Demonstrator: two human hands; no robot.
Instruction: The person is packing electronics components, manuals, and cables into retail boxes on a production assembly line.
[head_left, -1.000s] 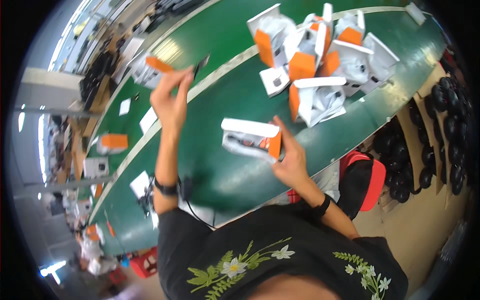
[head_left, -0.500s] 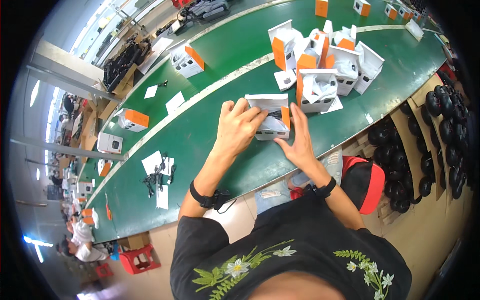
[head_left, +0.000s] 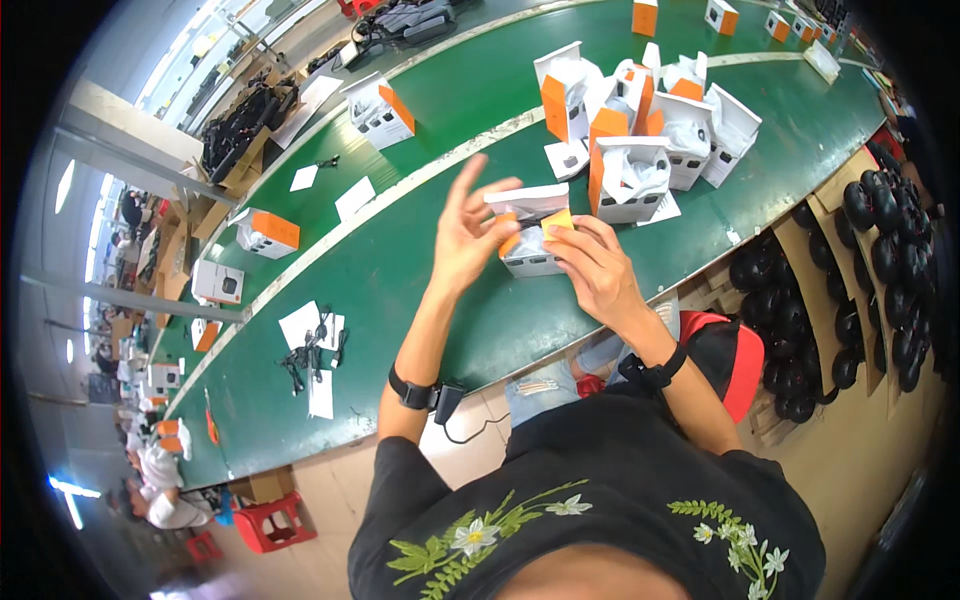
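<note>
A small white-and-orange carton [head_left: 532,266] stands upright on the green table with its white lid raised at the back. Inside it lie a dark cable, partly hidden, and some whitish wrapping. My left hand [head_left: 462,236] is at the carton's left side, fingers spread and raised, the thumb against the left orange side flap [head_left: 508,240]. On the other side my right hand [head_left: 598,268] has its fingers closed on the right orange side flap [head_left: 556,222], which leans inward over the opening.
Several open cartons [head_left: 632,175] with white wrapping crowd the table just beyond my right hand. Black cables [head_left: 316,345] and white papers [head_left: 320,395] lie to the left. A green conveyor [head_left: 440,100] with spaced cartons runs along the far side. Black rounded parts [head_left: 785,330] hang at right.
My left hand has come out of the carton and opened at its left edge. My right hand has moved from beside the carton onto the right flap, now folded inward.
</note>
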